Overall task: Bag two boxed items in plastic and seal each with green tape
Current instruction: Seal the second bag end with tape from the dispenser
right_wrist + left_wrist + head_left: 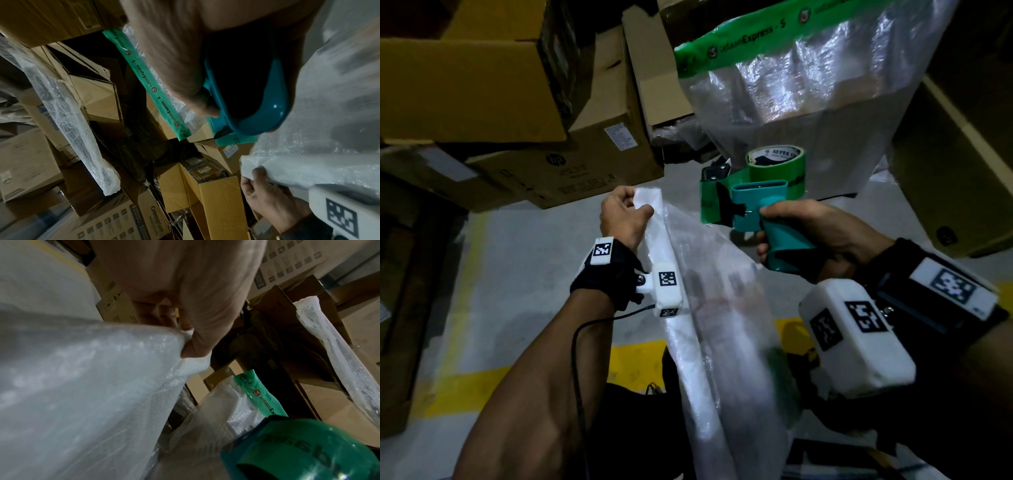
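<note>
Plastic bag, soft, slippery and probably light, hangs between both arms; left hand pinches its folded top edge, the best hold. Right hand grips the tape dispenser just beside.

bare floor left, cardboard boxes crowd behind, sealed bag ahead

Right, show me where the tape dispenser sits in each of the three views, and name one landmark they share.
Head: the tape dispenser is centre right, its teal handle gripped by the right hand.
Left wrist: only its green roll shows, at the bottom right corner.
Right wrist: its teal handle is upper centre right, under the fingers.
Shared landmark: the green tape strip on the sealed bag.
</note>
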### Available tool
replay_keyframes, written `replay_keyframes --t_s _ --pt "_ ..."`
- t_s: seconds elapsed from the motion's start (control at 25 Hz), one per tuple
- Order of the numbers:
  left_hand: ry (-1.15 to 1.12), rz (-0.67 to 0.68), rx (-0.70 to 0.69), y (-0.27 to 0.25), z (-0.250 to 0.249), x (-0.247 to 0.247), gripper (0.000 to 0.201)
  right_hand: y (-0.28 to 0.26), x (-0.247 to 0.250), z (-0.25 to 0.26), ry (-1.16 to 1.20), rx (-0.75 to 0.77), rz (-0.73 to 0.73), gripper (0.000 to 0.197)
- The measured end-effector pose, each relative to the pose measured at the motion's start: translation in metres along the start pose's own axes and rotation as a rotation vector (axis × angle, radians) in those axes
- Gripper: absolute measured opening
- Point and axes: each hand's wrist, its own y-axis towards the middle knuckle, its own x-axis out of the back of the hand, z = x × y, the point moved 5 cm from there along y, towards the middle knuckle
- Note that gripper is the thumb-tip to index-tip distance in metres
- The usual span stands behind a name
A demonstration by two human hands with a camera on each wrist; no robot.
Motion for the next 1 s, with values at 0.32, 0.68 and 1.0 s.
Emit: replay_keyframes --t_s 0.32,0.68,1.0 --pt "0.075 -0.008 -0.092 -0.007 -0.011 -0.001 0.019 0.000 0.001 0.001 -0.022 0.001 -0.020 0.039" --pt "0.273 -0.024 -0.153 -0.006 -0.011 0.000 0.020 0.001 0.001 0.000 -0.028 -0.006 -0.035 0.040" --pt "0.497 0.030 -0.266 -0.018 -0.020 0.000 0.027 0.001 0.000 0.001 -0.012 -0.008 -0.018 0.039"
